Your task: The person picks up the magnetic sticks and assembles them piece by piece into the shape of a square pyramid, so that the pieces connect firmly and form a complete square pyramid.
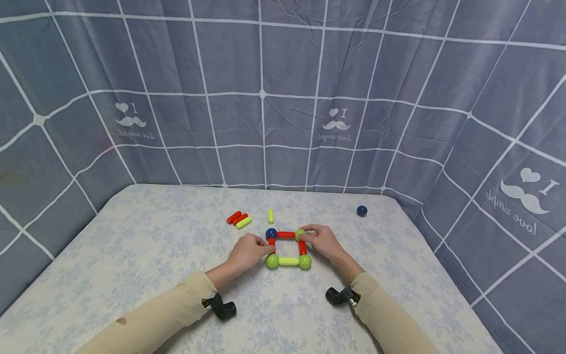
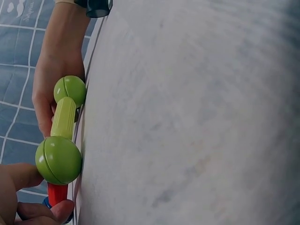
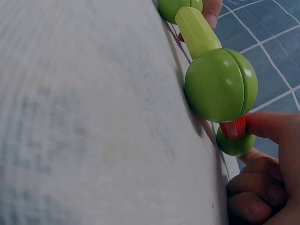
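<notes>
While a left sleeve (image 1: 155, 314) and a right sleeve (image 1: 389, 314), both tan, stretch over the pale patterned tablecloth (image 1: 274, 314), a black device (image 1: 222, 309) shows at the left cuff and another at the right. Beyond them, a four-sided frame of balls and rods lies on the cloth between the hands. Its near side is a yellow-green rod (image 1: 289, 261) joining a near left green ball (image 1: 271, 261) to a near right green ball (image 1: 305, 261). The person's left hand (image 1: 249, 251) pinches the left red rod (image 1: 271, 242) narrowly, just beside the near left ball. The right hand (image 1: 325, 242) pinches the right red rod (image 1: 302, 248) at its far end, a finger by the far right green ball (image 1: 299, 233). Along the far side, another red rod (image 1: 286, 235) links that ball to a blue ball (image 1: 271, 233). Farther off lie a loose yellow-green rod (image 1: 270, 216), a cluster of two red rods (image 1: 234, 217) and one yellow-green rod, and, well to the right, a loose blue ball (image 1: 362, 211). Behind everything hangs a blue-grey curtain (image 1: 234, 120) with white grid lines.
</notes>
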A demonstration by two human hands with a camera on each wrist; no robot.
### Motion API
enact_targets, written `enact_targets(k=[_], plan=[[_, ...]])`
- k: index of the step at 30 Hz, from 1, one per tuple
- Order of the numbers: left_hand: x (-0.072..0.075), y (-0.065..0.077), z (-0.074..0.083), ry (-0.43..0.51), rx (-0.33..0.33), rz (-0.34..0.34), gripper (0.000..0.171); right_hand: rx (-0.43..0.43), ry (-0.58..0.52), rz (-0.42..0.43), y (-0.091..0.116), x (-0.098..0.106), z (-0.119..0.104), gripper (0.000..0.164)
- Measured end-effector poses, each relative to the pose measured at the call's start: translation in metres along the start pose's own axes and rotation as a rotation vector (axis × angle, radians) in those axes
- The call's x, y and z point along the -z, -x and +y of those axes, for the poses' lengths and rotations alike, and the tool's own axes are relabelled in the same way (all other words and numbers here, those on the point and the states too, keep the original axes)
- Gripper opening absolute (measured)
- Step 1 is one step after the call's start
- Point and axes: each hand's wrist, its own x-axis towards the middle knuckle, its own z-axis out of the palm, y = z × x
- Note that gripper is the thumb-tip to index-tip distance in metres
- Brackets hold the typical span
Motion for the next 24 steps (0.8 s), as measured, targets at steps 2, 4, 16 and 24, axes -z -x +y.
enact_targets(k=[2, 4, 16, 24], plan=[[0.0, 0.0, -0.001, 0.006, 0.005, 0.006, 0.024, -0.001, -0.001, 0.0, 0.0, 0.0, 0.0, 0.031], [0.001, -0.001, -0.002, 0.011, 0.012, 0.016, 0.023, -0.003, -0.003, 0.0, 0.0, 0.0, 0.0, 0.031], [0.005, -0.017, 0.001, 0.085, 0.035, 0.138, 0.027, -0.011, -0.007, -0.003, 0.001, 0.002, -0.002, 0.032], [0.0, -0.042, 0.006, 0.139, 0.07, 0.236, 0.033, -0.029, -0.001, 0.0, 0.002, 0.001, -0.004, 0.033]])
